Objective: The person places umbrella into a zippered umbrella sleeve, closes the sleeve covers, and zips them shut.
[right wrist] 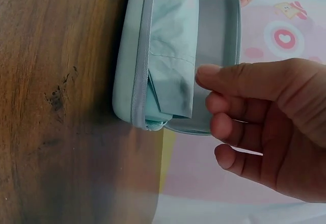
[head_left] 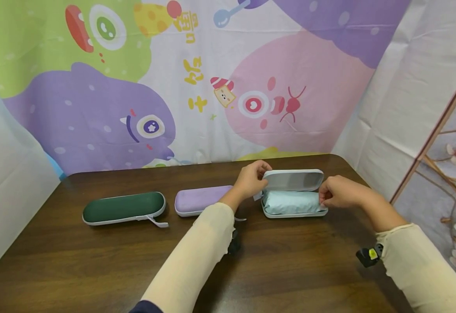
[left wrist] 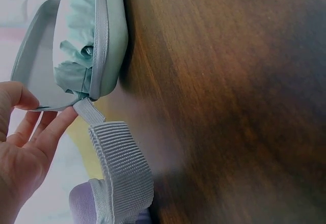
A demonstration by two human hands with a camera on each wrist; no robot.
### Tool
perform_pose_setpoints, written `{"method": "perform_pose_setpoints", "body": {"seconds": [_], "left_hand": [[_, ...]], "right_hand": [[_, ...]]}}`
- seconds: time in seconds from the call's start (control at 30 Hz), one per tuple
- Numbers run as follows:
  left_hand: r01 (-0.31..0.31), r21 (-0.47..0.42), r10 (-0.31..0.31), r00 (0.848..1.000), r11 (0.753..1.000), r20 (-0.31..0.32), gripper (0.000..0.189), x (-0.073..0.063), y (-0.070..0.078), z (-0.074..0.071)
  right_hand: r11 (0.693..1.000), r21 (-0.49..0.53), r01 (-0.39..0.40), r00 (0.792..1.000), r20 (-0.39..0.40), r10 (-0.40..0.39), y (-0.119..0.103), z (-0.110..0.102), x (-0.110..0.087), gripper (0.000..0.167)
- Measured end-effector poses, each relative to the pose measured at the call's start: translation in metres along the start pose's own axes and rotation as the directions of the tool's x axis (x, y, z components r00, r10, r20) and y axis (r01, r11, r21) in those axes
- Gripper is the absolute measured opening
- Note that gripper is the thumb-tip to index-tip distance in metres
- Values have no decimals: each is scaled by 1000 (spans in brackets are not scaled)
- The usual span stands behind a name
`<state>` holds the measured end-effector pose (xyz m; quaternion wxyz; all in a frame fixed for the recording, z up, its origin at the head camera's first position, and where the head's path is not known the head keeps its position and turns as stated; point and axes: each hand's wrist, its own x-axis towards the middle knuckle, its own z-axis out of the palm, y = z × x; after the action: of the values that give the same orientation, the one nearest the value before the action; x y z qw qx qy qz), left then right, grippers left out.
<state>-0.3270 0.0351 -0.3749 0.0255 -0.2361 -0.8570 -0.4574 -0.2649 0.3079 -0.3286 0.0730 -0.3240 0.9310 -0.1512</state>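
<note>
A mint-green zip case (head_left: 294, 214) stands with its lid (head_left: 293, 180) raised, grey inside. In it lies a folded mint-green fabric bundle (head_left: 292, 202), its loose flap showing in the right wrist view. My left hand (head_left: 251, 178) pinches the lid's left end between thumb and fingers, beside the grey webbing loop (left wrist: 122, 168). At the other end, my right hand (head_left: 341, 191) has its fingers loosely bent, the thumb tip close to the bundle's edge (right wrist: 191, 89). Whether the thumb touches the fabric I cannot tell; nothing shows between those fingers.
A closed purple case (head_left: 196, 199) sits left of the mint one, partly behind my left arm. Farther left is a closed dark green case (head_left: 124, 208) with a grey strap. All stand on a brown wooden table (head_left: 95, 265), with a cartoon-printed cloth (head_left: 196, 134) behind.
</note>
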Motion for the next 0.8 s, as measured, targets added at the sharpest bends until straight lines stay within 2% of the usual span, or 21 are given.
{"method": "perform_pose_setpoints", "body": {"seconds": [0.47,0.63,0.8], "left_hand": [[1,2,-1,1000,1000,-3,26,-1,0,0],[-3,3,3,1000,1000,-5,26,0,-2,0],[-8,3,8,1000,1000,-9,26,1,-3,0]], "right_hand": [[999,-41,6,1000,-11,-6,4,1,-1,24],[995,-100,-13,1000,-23,10,13,-1,-5,21],[977,-198,-72,994,-98,53,30,-2,-9,23]]}}
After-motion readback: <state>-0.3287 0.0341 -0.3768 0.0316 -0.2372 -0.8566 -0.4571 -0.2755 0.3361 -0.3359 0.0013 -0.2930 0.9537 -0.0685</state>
